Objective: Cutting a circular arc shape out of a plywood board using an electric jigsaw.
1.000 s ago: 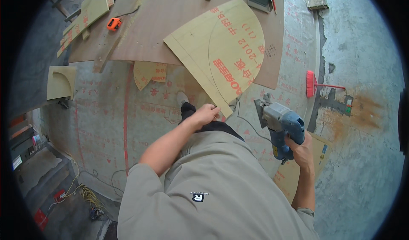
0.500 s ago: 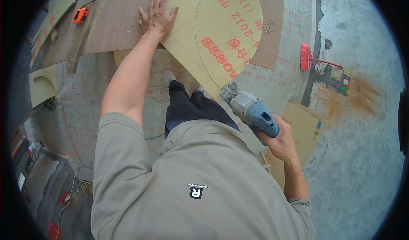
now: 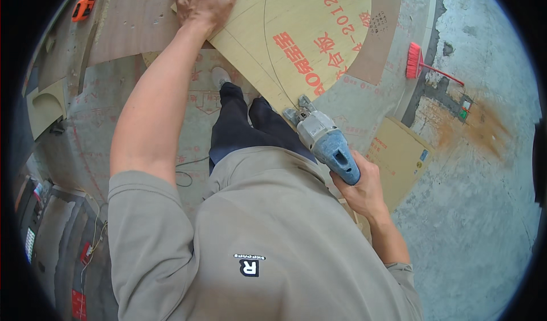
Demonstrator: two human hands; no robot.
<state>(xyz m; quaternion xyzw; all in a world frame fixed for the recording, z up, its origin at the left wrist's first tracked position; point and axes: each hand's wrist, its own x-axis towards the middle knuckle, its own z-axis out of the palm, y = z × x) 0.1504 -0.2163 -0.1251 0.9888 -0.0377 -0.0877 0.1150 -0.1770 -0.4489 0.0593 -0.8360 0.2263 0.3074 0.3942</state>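
Observation:
A yellow fan-shaped board [image 3: 307,36] with red print and a curved pencil line rests on a brown wooden sheet [image 3: 122,22]. My left hand [image 3: 206,5] lies with spread fingers at the board's upper-left edge. My right hand [image 3: 362,187] is wrapped round the grip of a grey-and-blue jigsaw [image 3: 322,136], whose metal shoe sits at the board's lower corner beside the pencil line. The blade is hidden.
An orange tape measure [image 3: 82,9] lies at the upper left, near wood strips. A red broom [image 3: 414,62] lies at the right. A yellow board [image 3: 399,147] is low at the right, a cut offcut [image 3: 45,107] at the left, cords at the lower left.
My left hand has moved from the board's lower corner up to its upper edge, fingers spread. The jigsaw has moved up and left onto that lower corner.

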